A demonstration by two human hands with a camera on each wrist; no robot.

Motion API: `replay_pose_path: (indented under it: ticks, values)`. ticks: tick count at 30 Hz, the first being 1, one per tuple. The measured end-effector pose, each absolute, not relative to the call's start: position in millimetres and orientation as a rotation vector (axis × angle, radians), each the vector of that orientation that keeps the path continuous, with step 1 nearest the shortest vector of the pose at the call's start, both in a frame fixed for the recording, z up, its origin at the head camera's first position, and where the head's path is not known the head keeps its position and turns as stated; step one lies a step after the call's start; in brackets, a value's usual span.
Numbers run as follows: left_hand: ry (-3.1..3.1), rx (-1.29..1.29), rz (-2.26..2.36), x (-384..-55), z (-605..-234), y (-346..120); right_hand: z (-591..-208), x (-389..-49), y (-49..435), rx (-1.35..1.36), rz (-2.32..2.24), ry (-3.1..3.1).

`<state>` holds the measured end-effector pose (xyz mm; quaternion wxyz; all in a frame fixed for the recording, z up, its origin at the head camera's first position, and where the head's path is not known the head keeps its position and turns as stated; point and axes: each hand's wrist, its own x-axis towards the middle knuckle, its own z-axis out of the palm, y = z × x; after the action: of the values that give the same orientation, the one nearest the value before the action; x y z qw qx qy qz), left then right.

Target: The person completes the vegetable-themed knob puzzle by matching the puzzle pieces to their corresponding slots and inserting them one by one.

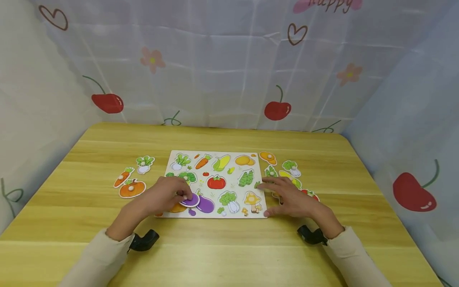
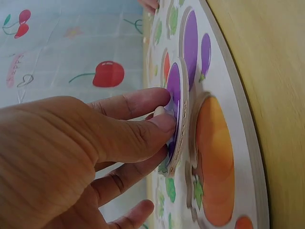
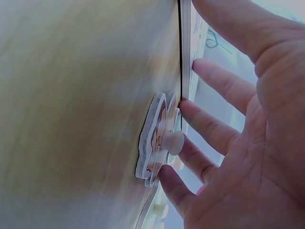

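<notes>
My left hand (image 1: pixel 165 195) pinches the small white knob of an eggplant piece (image 2: pixel 174 81) between thumb and fingers. The piece is tilted over the lower left of a vegetable puzzle board (image 1: pixel 195 154), between the printed pumpkin (image 2: pixel 217 157) and the printed purple eggplant (image 1: pixel 206 205). Spread along the board's right edge, my right hand (image 1: pixel 292 197) has its fingertips at that edge and grips nothing. Beneath its fingers lies a knobbed mushroom piece (image 3: pixel 156 143), mostly hidden in the head view. A broccoli piece (image 1: pixel 188 177) with a knob sits on the board beyond my left hand.
Left of the board lie a turnip piece (image 1: pixel 144 165), a carrot piece (image 1: pixel 123 177) and a pumpkin piece (image 1: pixel 132 189). To its right are a potato piece (image 1: pixel 267 158), a bok choy piece (image 1: pixel 292 169), a corn piece (image 1: pixel 295 181) and a tomato piece (image 1: pixel 311 194). A printed curtain (image 1: pixel 215 79) hangs behind the table.
</notes>
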<state>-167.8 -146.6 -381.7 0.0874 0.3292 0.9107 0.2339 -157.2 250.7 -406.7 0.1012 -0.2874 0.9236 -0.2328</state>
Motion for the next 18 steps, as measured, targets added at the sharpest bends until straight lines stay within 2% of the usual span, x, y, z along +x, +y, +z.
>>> replay_pose_path:
  ticks: [18]
  values:
    - [2.671,1.101,0.703,-167.8,-390.4,-116.6,-407.1,-158.1,250.5,-0.86,-0.666,2.741]
